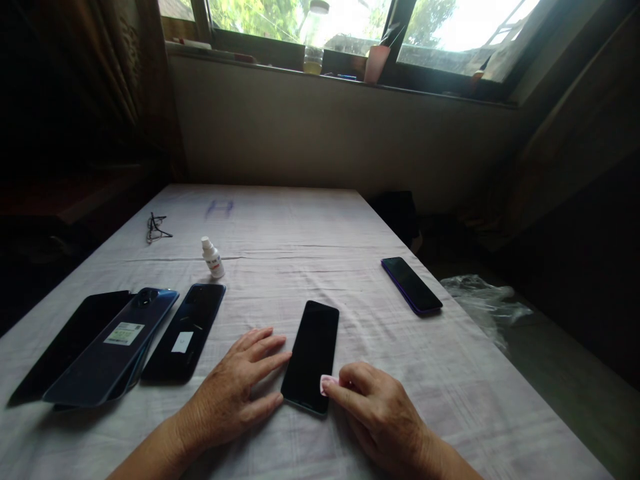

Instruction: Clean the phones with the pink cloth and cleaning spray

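A black smartphone [311, 353] lies screen up on the cloth-covered table, between my two hands. My left hand [240, 380] rests at its left edge, fingers spread, with fingertips at the phone's side. In my right hand [377, 407] a small pale pink cloth [328, 385] is pinched, touching the lower right edge of the screen. Left of my left hand lies a dark phone [193, 320] with a white sticker on its back. Beside it, a dark blue phone [100, 360] with a label lies on top of other dark phones or panels.
A small white bottle [213, 259] stands behind the left phones, with eyeglasses [156, 228] farther back. Another phone [413, 287] with a purple edge lies near the table's right edge. Clear plastic wrapping [475, 300] is beyond that edge. A jar [315, 40] stands on the windowsill.
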Tool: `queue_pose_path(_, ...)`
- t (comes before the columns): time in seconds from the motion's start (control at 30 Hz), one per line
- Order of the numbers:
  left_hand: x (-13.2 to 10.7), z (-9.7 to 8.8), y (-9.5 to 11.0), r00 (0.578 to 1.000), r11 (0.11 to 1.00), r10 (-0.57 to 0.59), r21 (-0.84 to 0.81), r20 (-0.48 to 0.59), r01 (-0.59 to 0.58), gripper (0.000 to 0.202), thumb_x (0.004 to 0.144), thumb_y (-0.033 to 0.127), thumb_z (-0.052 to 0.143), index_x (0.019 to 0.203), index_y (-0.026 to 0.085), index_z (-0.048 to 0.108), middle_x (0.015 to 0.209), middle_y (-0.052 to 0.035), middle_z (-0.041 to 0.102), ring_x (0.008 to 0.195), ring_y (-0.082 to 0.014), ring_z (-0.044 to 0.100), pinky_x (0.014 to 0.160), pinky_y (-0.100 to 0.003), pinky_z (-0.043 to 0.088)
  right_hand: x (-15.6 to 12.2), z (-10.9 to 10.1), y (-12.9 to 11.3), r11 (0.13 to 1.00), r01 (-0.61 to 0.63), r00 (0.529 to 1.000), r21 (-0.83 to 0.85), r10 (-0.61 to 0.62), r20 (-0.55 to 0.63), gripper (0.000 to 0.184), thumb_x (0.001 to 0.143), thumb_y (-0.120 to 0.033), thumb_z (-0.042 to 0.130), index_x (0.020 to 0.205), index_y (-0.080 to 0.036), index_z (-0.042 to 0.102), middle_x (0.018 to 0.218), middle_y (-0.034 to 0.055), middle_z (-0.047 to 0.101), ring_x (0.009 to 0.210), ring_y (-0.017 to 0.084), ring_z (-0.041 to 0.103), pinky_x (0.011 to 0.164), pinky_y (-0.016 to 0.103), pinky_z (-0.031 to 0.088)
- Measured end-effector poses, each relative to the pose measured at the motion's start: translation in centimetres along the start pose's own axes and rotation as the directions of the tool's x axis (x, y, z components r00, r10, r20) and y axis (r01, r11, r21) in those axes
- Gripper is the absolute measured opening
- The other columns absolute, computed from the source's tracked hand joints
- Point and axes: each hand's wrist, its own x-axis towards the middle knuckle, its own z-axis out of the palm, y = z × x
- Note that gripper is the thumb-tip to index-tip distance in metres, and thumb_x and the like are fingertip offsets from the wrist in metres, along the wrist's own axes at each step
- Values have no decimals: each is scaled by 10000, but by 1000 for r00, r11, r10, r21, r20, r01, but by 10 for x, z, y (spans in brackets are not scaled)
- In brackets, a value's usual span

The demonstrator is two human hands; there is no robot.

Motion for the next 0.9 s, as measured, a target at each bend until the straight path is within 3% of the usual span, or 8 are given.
queue_pose_path(0.2, 3, -5, 3, 1000, 1000, -4, -2, 6, 4, 619, 848, 277, 715, 1438, 364, 546, 1486, -46, 570, 1410, -352, 469, 1151, -584, 397, 0, -4, -9, 999, 49, 995, 23, -51, 86, 236, 1009, -145, 451, 1103, -188, 663, 792, 35, 622, 651, 146, 555, 588, 255, 404)
queue_pose_path(0.53, 0, 0, 0, 1000, 1000, -1, 9, 11, 1, 626, 873, 297, 699, 1465, 368, 510, 1510, -40, 543, 1432, -355, 433, 1168, -592, 370, 9, 9, 2, 998, -33, 999, -47, 32, -27, 286, 993, -125, 429, 1138, -193, 665, 861, 58, 633, 686, 150, 567, 618, 249, 443)
queue_pose_path(0.77, 0, 0, -1, 1000, 1000, 3, 15, 17, -4, 604, 890, 304, 688, 1464, 366, 511, 1510, -39, 542, 1432, -350, 433, 1169, -586, 375, 10, 8, -11, 1000, 19, 997, 14, -20, 80, 265, 958, -125, 459, 1125, -187, 655, 835, 44, 627, 688, 165, 563, 612, 274, 404)
queue_pose_path(0.9, 0, 0, -1, 1000, 1000, 1, 15, 11, -1, 601, 899, 318, 676, 1469, 381, 497, 1517, -29, 534, 1439, -354, 422, 1159, -611, 375, 13, 10, -11, 1000, 2, 997, 7, -2, 78, 257, 954, -118, 463, 1096, -199, 661, 840, 40, 628, 698, 166, 568, 614, 272, 401)
